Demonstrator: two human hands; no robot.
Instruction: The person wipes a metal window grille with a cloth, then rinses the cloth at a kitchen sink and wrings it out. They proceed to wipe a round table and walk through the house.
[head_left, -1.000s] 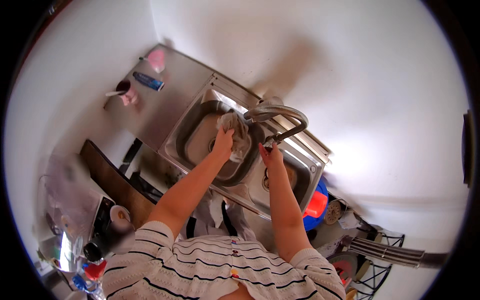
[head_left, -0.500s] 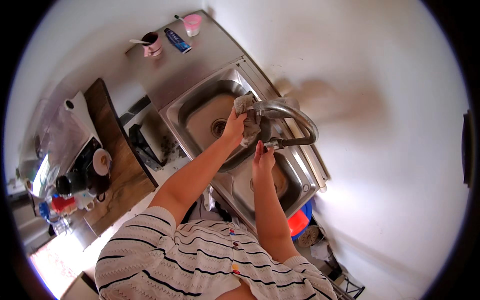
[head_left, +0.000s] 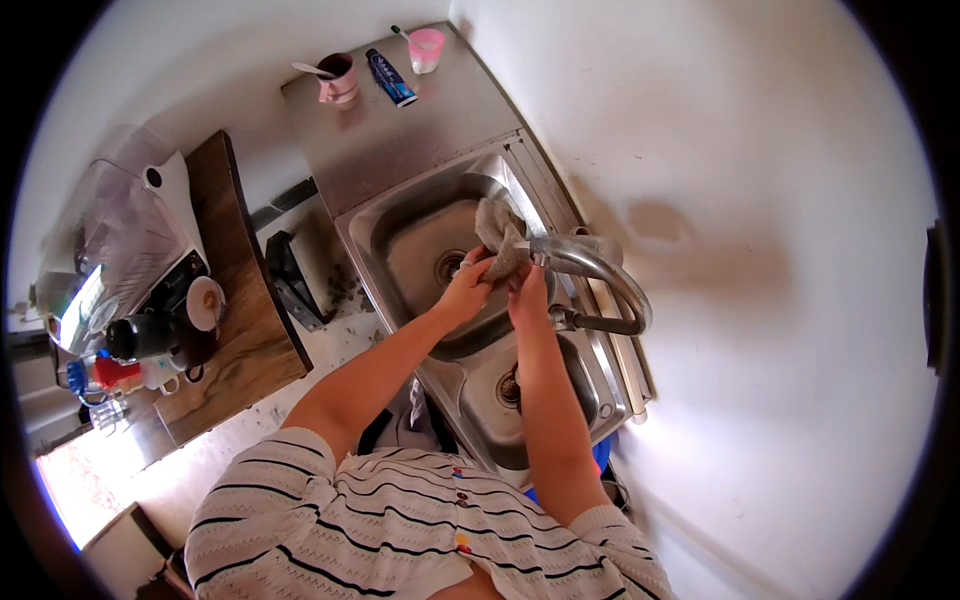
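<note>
A grey-brown cloth [head_left: 497, 228] hangs bunched over the larger sink basin [head_left: 400, 215], under the spout of the curved metal faucet [head_left: 628, 290]. My left hand [head_left: 467, 291] is closed on the lower left part of the cloth. From the other side, my right hand [head_left: 527, 297] grips the cloth's lower right edge close to the spout tip; its fingers are partly hidden. A ring shows on a left finger. Below the spout, the drain [head_left: 450, 267] is partly covered by my left hand. Whether water is running, I cannot tell.
A smaller basin [head_left: 480, 400] adjoins on the near side. On the steel counter [head_left: 330, 150] stand a pink mug [head_left: 340, 88], a blue toothpaste tube [head_left: 390, 78] and a pink cup with a toothbrush [head_left: 426, 52]. Left is a wooden table [head_left: 245, 330] with kitchenware. A white wall rises right.
My right hand has left the faucet's base and come up to the cloth, taking hold of it beside my left hand. The whole view has shifted slightly.
</note>
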